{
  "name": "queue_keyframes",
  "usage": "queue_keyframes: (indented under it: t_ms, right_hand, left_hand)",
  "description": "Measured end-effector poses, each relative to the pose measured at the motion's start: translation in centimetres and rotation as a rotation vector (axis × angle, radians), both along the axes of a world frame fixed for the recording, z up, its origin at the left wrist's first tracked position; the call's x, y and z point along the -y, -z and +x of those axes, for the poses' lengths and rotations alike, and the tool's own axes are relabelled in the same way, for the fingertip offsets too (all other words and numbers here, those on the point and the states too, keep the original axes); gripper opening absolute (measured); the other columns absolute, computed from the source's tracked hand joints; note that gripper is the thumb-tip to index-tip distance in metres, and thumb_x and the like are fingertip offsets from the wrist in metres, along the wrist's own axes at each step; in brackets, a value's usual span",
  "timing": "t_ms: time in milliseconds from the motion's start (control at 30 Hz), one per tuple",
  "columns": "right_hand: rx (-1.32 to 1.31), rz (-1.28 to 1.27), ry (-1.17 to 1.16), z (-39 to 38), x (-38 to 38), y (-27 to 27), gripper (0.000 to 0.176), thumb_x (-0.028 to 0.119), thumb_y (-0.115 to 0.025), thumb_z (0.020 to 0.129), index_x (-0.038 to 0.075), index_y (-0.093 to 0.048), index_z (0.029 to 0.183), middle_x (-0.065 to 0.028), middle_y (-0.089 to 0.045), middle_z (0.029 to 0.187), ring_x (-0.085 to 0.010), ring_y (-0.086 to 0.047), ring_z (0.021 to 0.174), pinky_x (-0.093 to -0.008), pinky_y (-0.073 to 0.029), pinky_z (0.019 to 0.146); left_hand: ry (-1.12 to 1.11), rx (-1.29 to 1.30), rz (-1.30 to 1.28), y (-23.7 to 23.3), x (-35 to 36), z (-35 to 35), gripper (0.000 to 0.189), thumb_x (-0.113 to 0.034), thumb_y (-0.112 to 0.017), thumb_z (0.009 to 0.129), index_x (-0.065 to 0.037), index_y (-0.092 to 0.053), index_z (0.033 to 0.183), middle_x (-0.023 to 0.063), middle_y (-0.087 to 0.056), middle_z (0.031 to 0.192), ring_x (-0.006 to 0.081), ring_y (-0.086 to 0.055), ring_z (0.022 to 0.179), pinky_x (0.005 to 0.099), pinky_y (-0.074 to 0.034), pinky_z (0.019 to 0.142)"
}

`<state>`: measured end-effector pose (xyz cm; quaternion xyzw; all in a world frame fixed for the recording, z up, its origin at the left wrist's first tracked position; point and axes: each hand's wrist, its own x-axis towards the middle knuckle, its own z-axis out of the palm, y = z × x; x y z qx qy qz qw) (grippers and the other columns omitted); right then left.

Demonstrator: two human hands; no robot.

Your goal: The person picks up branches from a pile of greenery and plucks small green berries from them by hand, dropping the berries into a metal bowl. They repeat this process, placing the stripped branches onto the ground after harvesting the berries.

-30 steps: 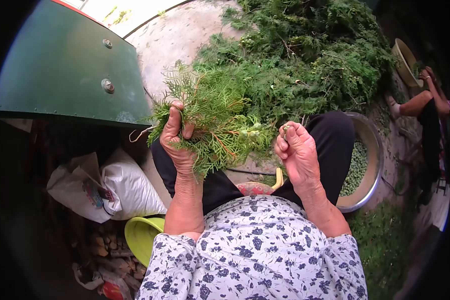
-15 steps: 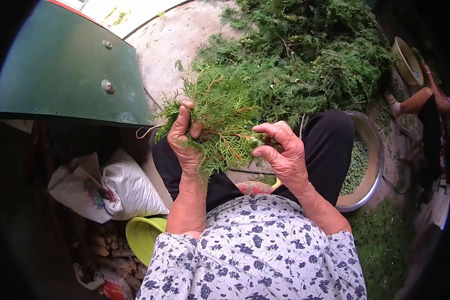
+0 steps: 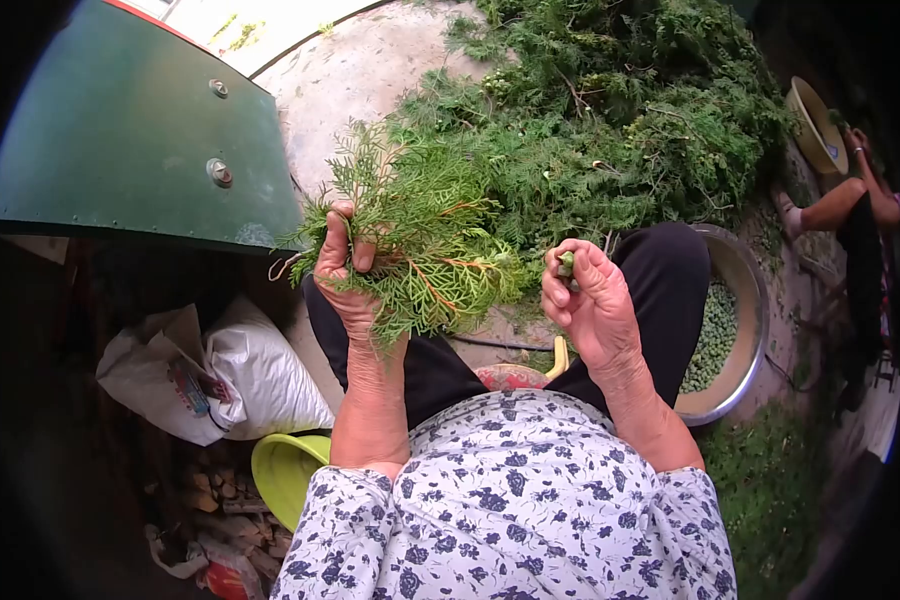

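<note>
My left hand [image 3: 348, 270] is closed around the stem end of a leafy green conifer sprig [image 3: 435, 265], which fans out to the right above my lap. Between the thumb and fingers of my right hand [image 3: 595, 300] sits a small green cone [image 3: 566, 262], apart from the sprig. Beside my right knee stands a wide metal basin [image 3: 745, 375], partly filled with many small green cones [image 3: 712, 340]. A large heap of cut conifer branches [image 3: 610, 130] lies on the ground beyond my knees.
At the left are a green metal panel [image 3: 140, 130], white sacks [image 3: 260, 375] and a lime-green tub [image 3: 282, 480] above firewood [image 3: 235, 505]. Far right, another person's leg [image 3: 835, 205] shows near a yellowish basin [image 3: 815, 125]. A yellow handle [image 3: 560, 355] rises between my legs.
My right hand has pulled away from the sprig to the right, now with a green cone in its fingers. My left hand and the sprig have shifted slightly left.
</note>
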<state>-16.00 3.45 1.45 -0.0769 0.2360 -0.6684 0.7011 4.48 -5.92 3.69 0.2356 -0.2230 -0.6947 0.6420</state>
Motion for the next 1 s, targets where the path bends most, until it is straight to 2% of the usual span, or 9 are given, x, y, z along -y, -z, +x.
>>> queue_keyframes:
  t_ms: [167,233,333,467,600,700,800,900,1000]
  right_hand:
    - [0.053,-0.058,-0.113,-0.2,0.4,-0.7,0.015,0.010,-0.053,0.086,0.001,-0.055,0.098,-0.0112,-0.059,0.092,-0.0177,-0.058,0.073,-0.0244,-0.045,0.049]
    - [0.022,-0.014,-0.101,0.1,0.5,-1.1,0.018,0.012,-0.056,0.086,0.002,-0.056,0.101,-0.0074,-0.059,0.087,-0.0126,-0.056,0.067,-0.0210,-0.042,0.047]
    - [-0.283,0.049,-0.212,0.7,0.7,-1.8,0.028,0.015,-0.061,0.085,0.001,-0.057,0.109,0.0018,-0.054,0.075,-0.0019,-0.045,0.055,-0.0147,-0.031,0.042]
    - [-0.572,-0.071,-0.232,1.1,0.7,-1.6,0.031,0.024,-0.062,0.084,-0.002,-0.061,0.101,0.0034,-0.048,0.069,-0.0010,-0.038,0.052,-0.0166,-0.027,0.042]
    - [-0.661,-0.146,-0.155,1.1,0.5,-1.9,0.032,0.026,-0.061,0.085,-0.002,-0.062,0.099,0.0041,-0.045,0.066,-0.0013,-0.037,0.052,-0.0167,-0.027,0.043]
    - [-0.641,-0.083,-0.166,0.9,0.4,-2.0,0.031,0.030,-0.058,0.087,0.001,-0.065,0.097,0.0028,-0.049,0.069,-0.0027,-0.041,0.053,-0.0172,-0.034,0.048]
    - [-0.652,-0.073,-0.130,1.0,0.5,-2.0,0.027,0.025,-0.061,0.085,0.001,-0.065,0.095,0.0018,-0.051,0.072,-0.0033,-0.041,0.054,-0.0173,-0.035,0.049]
    - [-0.851,-0.203,-0.062,1.3,0.7,-1.6,0.022,0.019,-0.065,0.082,0.001,-0.065,0.096,0.0014,-0.054,0.073,-0.0039,-0.043,0.054,-0.0169,-0.036,0.050]
    - [-0.796,-0.077,0.037,1.6,0.4,-1.7,0.018,0.012,-0.067,0.079,0.001,-0.066,0.093,0.0014,-0.056,0.072,-0.0043,-0.044,0.053,-0.0176,-0.035,0.048]
  left_hand:
    - [0.032,-0.041,-0.054,-0.1,0.0,-0.3,0.020,-0.026,-0.042,0.094,-0.011,-0.054,0.097,-0.0049,-0.039,0.051,0.0154,-0.048,0.051,0.0354,-0.047,0.057]
    - [0.053,-0.038,-0.070,-0.2,0.0,-0.3,0.020,-0.026,-0.042,0.094,-0.010,-0.054,0.098,-0.0049,-0.039,0.051,0.0150,-0.048,0.051,0.0348,-0.047,0.056]
    - [0.090,-0.049,-0.092,-0.4,-0.2,-0.6,0.021,-0.026,-0.041,0.095,-0.010,-0.054,0.099,-0.0049,-0.041,0.052,0.0141,-0.047,0.050,0.0340,-0.047,0.056]
    - [0.128,-0.034,-0.156,0.4,0.1,-0.3,0.022,-0.027,-0.042,0.094,-0.008,-0.053,0.102,-0.0054,-0.042,0.053,0.0126,-0.047,0.051,0.0329,-0.047,0.057]
    - [0.045,0.053,-0.157,0.6,-0.1,-0.5,0.021,-0.026,-0.046,0.093,-0.007,-0.052,0.102,-0.0059,-0.042,0.054,0.0121,-0.048,0.053,0.0321,-0.047,0.057]
    - [0.057,0.043,-0.182,0.8,-0.1,-0.4,0.021,-0.025,-0.048,0.092,-0.007,-0.052,0.103,-0.0059,-0.041,0.055,0.0120,-0.049,0.055,0.0314,-0.048,0.057]
    - [0.061,0.051,-0.186,0.6,-0.3,-0.6,0.022,-0.026,-0.049,0.092,-0.007,-0.052,0.102,-0.0059,-0.041,0.055,0.0118,-0.049,0.055,0.0311,-0.048,0.057]
    - [0.039,0.101,-0.186,0.3,-0.4,-0.7,0.021,-0.026,-0.049,0.092,-0.007,-0.052,0.100,-0.0060,-0.040,0.055,0.0111,-0.048,0.055,0.0306,-0.047,0.055]
    - [0.047,0.137,-0.110,-0.1,-0.7,-0.9,0.021,-0.027,-0.050,0.092,-0.008,-0.053,0.099,-0.0063,-0.039,0.055,0.0099,-0.047,0.054,0.0285,-0.045,0.053]
